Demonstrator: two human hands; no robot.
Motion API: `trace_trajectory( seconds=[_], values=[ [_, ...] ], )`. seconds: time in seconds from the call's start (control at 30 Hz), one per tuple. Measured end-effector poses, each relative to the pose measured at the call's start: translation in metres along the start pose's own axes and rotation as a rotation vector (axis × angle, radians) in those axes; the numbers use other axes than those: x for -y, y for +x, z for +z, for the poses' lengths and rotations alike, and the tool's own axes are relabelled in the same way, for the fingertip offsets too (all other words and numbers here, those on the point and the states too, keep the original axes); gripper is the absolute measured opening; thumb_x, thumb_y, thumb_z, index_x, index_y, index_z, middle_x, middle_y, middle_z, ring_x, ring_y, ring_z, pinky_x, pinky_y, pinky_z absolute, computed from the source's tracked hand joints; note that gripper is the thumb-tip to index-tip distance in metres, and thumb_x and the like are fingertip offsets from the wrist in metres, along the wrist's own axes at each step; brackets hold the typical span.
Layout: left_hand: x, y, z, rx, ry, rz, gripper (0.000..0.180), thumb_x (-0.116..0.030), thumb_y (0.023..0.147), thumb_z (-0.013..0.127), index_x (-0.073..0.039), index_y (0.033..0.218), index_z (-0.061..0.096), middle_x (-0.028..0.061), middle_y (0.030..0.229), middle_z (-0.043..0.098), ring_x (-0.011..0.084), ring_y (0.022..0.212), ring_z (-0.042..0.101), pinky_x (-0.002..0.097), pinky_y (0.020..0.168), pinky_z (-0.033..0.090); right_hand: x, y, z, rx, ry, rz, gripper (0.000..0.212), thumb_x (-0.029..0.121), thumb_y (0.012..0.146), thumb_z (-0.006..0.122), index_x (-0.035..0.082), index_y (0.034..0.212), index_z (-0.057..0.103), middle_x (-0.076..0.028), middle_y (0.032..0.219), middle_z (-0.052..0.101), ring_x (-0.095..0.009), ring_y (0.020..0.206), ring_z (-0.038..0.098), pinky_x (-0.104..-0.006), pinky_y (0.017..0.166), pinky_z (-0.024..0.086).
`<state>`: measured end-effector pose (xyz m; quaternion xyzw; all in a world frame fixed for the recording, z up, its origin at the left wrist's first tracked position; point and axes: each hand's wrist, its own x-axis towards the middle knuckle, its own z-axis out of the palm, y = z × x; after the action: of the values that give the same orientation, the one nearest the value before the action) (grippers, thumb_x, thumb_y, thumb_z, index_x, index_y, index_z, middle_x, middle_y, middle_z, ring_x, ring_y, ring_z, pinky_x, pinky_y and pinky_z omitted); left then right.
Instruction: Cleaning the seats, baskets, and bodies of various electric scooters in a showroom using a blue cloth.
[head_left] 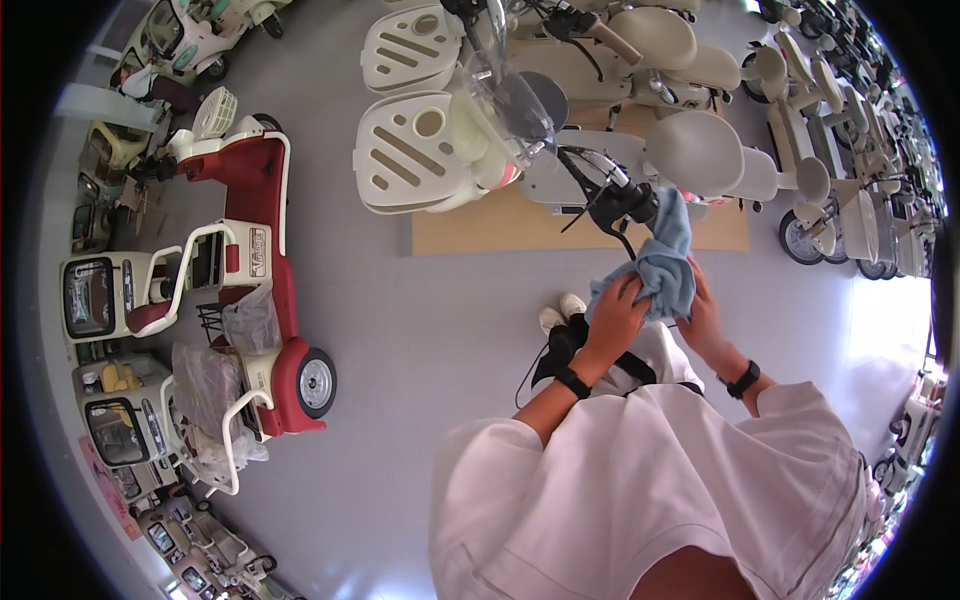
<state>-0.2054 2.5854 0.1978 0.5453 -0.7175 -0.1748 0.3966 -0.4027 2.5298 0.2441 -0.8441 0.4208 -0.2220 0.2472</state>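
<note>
A light blue cloth (668, 262) is bunched in front of me, its upper end draped over the tip of a black handlebar grip (622, 203). My left hand (620, 318) is closed on the cloth's lower left part, fingers curled into the folds. On the other side my right hand (703, 312) grips the same cloth; some of its fingers are hidden behind it. The handlebar belongs to a cream scooter with a slotted front basket (412, 150), a clear windscreen (510, 105) and a round beige seat (694, 150).
The scooter stands over a tan board (480, 235) on the grey floor (420, 400), beside another cream scooter. A red and cream three-wheeler (285, 300) with plastic wrapping (205, 385) stands to my left. More scooters (840, 230) line the right side. My shoes (560, 312) are close by.
</note>
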Motion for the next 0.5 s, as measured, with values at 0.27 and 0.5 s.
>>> trace_trajectory(
  seconds=[0.27, 0.5],
  values=[
    [0.029, -0.033, -0.060, 0.287, -0.175, -0.070, 0.039, -0.002, 0.069, 0.076, -0.005, 0.107, 0.069, 0.0157, 0.123, 0.061, 0.0364, 0.115, 0.059, 0.0426, 0.094, 0.054, 0.040, -0.005, 0.011, 0.413, 0.102, 0.179, 0.043, 0.013, 0.074, 0.078, 0.005, 0.114, 0.068, -0.016, 0.126, 0.062, -0.042, 0.096, 0.067, -0.0489, 0.081, 0.057],
    [0.099, -0.059, -0.131, 0.326, -0.179, -0.177, 0.045, 0.000, 0.070, 0.074, -0.008, 0.114, 0.070, 0.0148, 0.116, 0.062, 0.0354, 0.110, 0.062, 0.0431, 0.087, 0.056, 0.088, 0.038, 0.093, 0.363, 0.240, 0.222, 0.044, 0.015, 0.076, 0.076, 0.003, 0.116, 0.065, -0.021, 0.118, 0.064, -0.046, 0.098, 0.064, -0.0496, 0.083, 0.055]
  ],
)
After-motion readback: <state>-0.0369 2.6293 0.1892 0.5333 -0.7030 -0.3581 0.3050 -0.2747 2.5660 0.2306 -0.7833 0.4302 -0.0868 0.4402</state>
